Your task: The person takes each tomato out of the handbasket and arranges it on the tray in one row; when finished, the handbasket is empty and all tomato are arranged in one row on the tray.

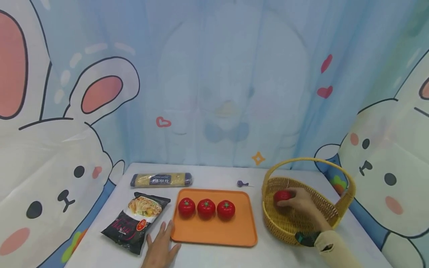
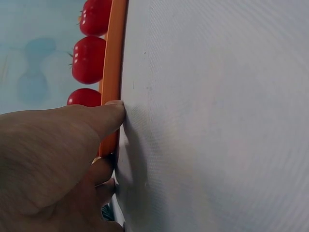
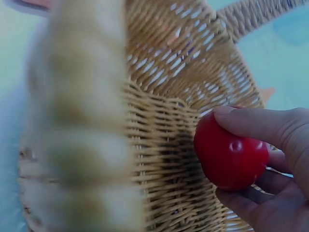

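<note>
My right hand (image 1: 301, 204) grips a red tomato (image 3: 231, 151) inside the yellow wicker basket (image 1: 280, 231), with the thumb on one side and fingers round the other. The basket's floor shows close beneath the tomato in the right wrist view. At the lower left corner of the orange tray (image 1: 214, 236), my left hand (image 1: 160, 245) rests with its fingers spread. Its thumb (image 2: 112, 116) lies at the tray's rim in the left wrist view. Three red tomatoes, left (image 1: 186, 207), middle (image 1: 206, 208) and right (image 1: 226, 210), sit in a row on the tray.
Left of the tray lies a black snack bag (image 1: 135, 221). A long clear-and-yellow packet (image 1: 161, 180) lies behind it. A small purple object (image 1: 242, 184) is near the table's back edge. The basket's tall handle (image 1: 306, 160) arches over its opening. A printed curtain hangs behind.
</note>
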### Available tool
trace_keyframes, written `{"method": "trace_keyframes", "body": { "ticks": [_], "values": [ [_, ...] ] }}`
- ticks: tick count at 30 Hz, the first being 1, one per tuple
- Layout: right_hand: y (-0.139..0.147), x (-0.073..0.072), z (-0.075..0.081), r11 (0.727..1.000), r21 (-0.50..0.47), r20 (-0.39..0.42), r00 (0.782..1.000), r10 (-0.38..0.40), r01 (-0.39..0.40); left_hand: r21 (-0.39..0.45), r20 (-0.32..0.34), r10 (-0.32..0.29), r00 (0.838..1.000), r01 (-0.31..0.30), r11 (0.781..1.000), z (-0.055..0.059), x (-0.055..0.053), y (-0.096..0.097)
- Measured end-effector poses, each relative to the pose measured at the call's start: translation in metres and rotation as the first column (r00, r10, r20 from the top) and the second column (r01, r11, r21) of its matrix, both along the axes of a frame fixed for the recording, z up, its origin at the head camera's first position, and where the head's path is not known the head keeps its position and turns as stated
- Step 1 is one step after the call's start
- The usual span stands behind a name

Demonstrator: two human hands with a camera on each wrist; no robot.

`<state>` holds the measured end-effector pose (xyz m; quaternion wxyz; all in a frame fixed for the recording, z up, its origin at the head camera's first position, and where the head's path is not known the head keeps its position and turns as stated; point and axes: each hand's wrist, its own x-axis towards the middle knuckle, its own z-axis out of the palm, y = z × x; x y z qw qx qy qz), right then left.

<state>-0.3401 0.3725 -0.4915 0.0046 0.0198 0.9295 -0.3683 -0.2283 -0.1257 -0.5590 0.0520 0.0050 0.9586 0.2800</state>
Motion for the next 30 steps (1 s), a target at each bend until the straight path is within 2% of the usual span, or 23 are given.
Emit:
{"method": "trace_keyframes", "body": {
  "ticks": [4,8,13,22,30],
  "values": [
    [-0.007,0.006,0.001,1.0,0.011,-0.016,1.0,0.021,-0.021,-0.02,0.029,0.005,1.0,-0.004,1.0,0.0,0.001,-0.001],
    [-0.014,0.013,0.007,0.999,0.039,-0.066,0.997,0.032,-0.029,-0.022,0.022,-0.002,1.0,0.002,1.0,-0.001,0.001,-0.001],
    [-0.025,0.025,0.02,0.997,0.065,-0.13,0.99,0.051,-0.043,-0.018,-0.004,-0.004,1.0,0.004,1.0,0.0,0.002,-0.001],
    [-0.035,0.039,0.043,0.997,0.042,-0.188,0.98,0.072,-0.065,-0.017,-0.036,-0.007,0.999,0.006,1.0,0.001,0.004,-0.002],
    [-0.045,0.056,0.062,0.997,0.026,-0.241,0.967,0.08,-0.075,-0.008,-0.026,-0.002,1.0,0.002,1.0,0.0,0.003,0.0]
  ]
}}
